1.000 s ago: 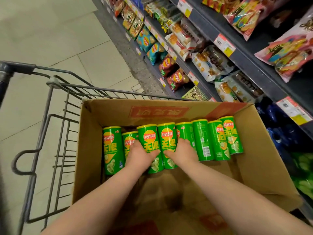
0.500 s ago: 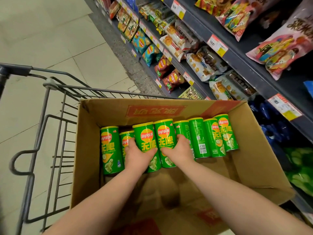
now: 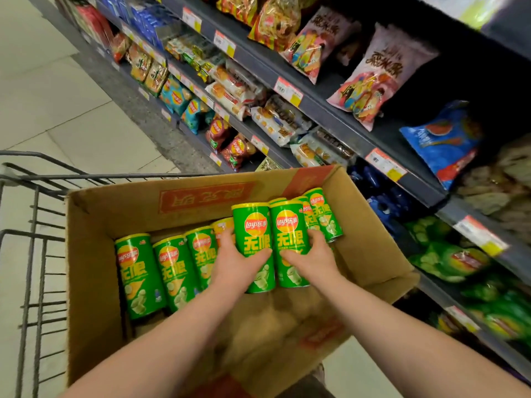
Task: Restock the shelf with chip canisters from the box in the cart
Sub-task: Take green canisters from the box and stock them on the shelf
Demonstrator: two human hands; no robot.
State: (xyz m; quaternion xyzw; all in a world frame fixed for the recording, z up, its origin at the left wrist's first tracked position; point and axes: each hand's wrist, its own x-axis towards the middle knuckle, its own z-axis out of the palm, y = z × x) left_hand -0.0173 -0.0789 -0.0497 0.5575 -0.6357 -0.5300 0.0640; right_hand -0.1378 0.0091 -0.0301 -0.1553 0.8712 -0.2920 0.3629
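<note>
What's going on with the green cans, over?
Left hand on one can, right hand on another can, both raised above the box. More cans lying inside. Nothing in the way.

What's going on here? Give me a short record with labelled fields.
place: shop aisle beside snack shelves
container: cardboard box in a wire cart
left hand: grips a green chip canister
right hand: grips a second green canister
held pair: side by side, raised above the rest
left in box: three canisters at left, more behind the hands
</note>
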